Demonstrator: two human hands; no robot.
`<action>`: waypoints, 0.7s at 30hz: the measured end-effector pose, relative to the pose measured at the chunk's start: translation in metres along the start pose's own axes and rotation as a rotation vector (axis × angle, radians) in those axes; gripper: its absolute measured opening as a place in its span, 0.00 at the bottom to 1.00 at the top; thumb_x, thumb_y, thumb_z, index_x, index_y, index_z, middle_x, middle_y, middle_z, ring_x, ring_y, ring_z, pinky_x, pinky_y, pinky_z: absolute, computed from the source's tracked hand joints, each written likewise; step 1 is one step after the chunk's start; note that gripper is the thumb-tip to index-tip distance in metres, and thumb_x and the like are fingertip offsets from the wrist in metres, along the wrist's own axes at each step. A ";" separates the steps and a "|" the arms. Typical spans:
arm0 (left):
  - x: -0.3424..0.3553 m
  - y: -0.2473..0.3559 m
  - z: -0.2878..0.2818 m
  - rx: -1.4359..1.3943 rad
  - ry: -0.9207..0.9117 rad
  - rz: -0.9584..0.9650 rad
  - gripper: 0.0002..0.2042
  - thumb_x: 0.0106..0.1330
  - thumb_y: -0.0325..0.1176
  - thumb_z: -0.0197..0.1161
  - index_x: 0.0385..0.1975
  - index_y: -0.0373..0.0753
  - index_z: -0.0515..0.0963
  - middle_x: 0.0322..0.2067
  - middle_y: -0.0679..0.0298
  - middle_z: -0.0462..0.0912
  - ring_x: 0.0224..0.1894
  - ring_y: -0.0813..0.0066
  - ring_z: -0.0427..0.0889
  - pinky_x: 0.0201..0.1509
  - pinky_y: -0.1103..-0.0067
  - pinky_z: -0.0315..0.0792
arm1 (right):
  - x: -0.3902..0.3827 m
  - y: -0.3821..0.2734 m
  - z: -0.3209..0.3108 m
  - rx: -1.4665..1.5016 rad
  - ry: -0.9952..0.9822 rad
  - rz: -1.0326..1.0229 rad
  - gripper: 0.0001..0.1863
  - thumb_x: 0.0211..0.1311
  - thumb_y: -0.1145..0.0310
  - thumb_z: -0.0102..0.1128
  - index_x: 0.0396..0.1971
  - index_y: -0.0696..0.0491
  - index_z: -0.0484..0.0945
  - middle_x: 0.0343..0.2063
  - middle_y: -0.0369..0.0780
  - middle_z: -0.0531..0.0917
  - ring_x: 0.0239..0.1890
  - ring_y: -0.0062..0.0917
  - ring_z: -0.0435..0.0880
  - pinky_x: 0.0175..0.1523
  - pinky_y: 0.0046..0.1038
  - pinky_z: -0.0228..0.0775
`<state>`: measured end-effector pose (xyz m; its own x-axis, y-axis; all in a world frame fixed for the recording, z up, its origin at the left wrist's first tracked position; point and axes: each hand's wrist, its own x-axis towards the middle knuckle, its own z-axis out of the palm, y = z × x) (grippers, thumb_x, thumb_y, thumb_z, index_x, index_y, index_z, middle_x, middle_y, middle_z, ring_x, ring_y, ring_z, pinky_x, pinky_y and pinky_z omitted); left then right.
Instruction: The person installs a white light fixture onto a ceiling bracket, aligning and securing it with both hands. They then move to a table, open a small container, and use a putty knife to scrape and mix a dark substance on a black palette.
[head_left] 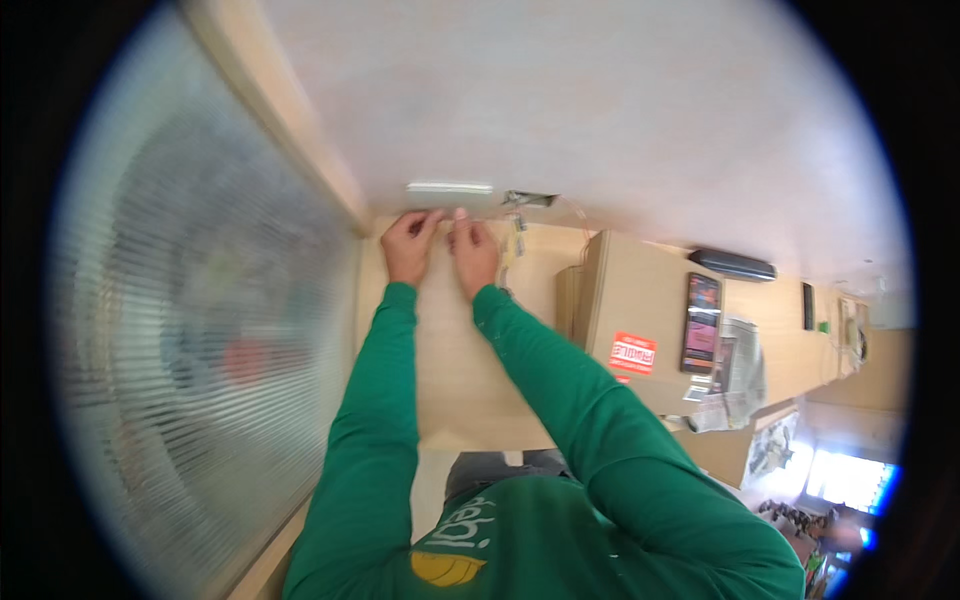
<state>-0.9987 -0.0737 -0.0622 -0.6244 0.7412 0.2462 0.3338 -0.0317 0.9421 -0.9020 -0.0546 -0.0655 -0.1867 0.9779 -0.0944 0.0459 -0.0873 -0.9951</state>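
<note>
Both my hands are at the back of the wooden desktop [450,380], close to the wall [600,120]. My left hand [408,247] has its thumb and fingers pinched together, and my right hand [473,252] is curled with the thumb up beside it. Whatever lies between their fingertips is too small to make out. Just above them is a white strip [449,188] on the wall, with a metal-edged recess [530,199] to its right. Thin wires [572,209] and small light connector pieces [518,233] hang beside my right hand.
A ribbed glass partition [200,300] borders the left. At right lie a cardboard box [632,295] with a red sticker, a phone [702,320], newspaper [742,375] and a black elongated case [732,263]. Part of a person [840,530] shows at lower right.
</note>
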 end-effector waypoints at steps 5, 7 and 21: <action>-0.020 -0.033 0.018 -0.161 -0.147 -0.003 0.17 0.74 0.43 0.63 0.42 0.31 0.85 0.35 0.62 0.86 0.37 0.75 0.81 0.44 0.75 0.76 | 0.000 0.029 -0.020 -0.494 0.182 0.013 0.31 0.74 0.39 0.41 0.56 0.49 0.80 0.57 0.51 0.80 0.64 0.47 0.75 0.72 0.47 0.59; -0.034 -0.065 -0.026 -0.087 -0.049 -0.081 0.19 0.76 0.44 0.60 0.41 0.29 0.84 0.35 0.62 0.86 0.37 0.74 0.80 0.44 0.74 0.76 | -0.060 0.007 -0.003 -0.168 -0.077 0.024 0.31 0.78 0.44 0.40 0.43 0.60 0.79 0.43 0.58 0.83 0.50 0.50 0.81 0.59 0.44 0.69; -0.037 -0.034 -0.027 -0.104 0.092 -0.174 0.21 0.78 0.44 0.55 0.33 0.30 0.83 0.27 0.64 0.82 0.28 0.77 0.79 0.30 0.79 0.73 | -0.287 -0.064 -0.313 -0.430 -0.896 0.061 0.23 0.69 0.50 0.64 0.50 0.55 0.80 0.40 0.44 0.87 0.43 0.33 0.86 0.51 0.33 0.77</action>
<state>-1.0059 -0.1187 -0.0969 -0.7296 0.6776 0.0927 0.1437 0.0193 0.9894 -0.5438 -0.2703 0.0341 -0.8360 0.4542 -0.3080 0.3989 0.1175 -0.9095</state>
